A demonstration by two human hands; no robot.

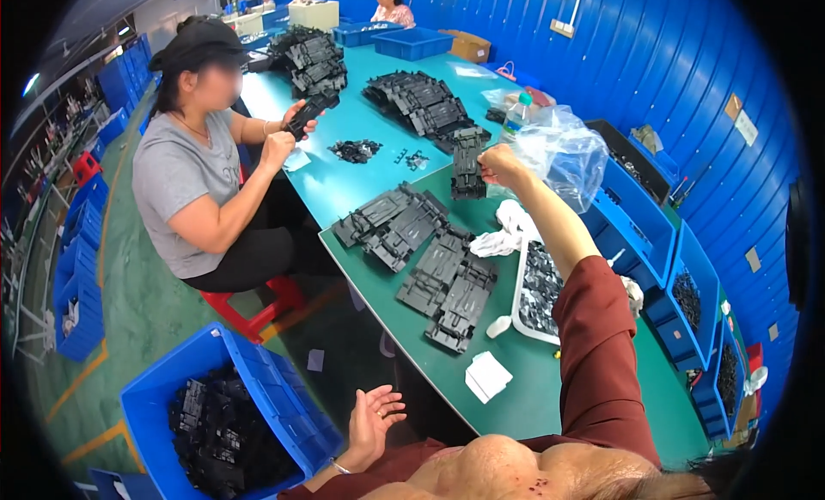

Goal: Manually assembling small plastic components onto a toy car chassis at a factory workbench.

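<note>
My right hand [501, 165] reaches far across the green table [533, 388] and pinches the edge of a clear plastic bag [563, 152], with a black plastic part [468, 161] just to its left. My left hand [375, 420] hangs open with fingers spread, below the table edge, holding nothing, above a blue crate [155, 393] filled with black plastic parts [219, 431]. Rows of black parts [421, 259] lie overlapped on the table between my two hands.
A white tray [518, 304] of small black pieces sits by my right arm, with white cloths [498, 238] and white pads [487, 375] nearby. A seated person [193, 169] to the left holds a black part. Blue bins [653, 234] line the right; more people sit at the back.
</note>
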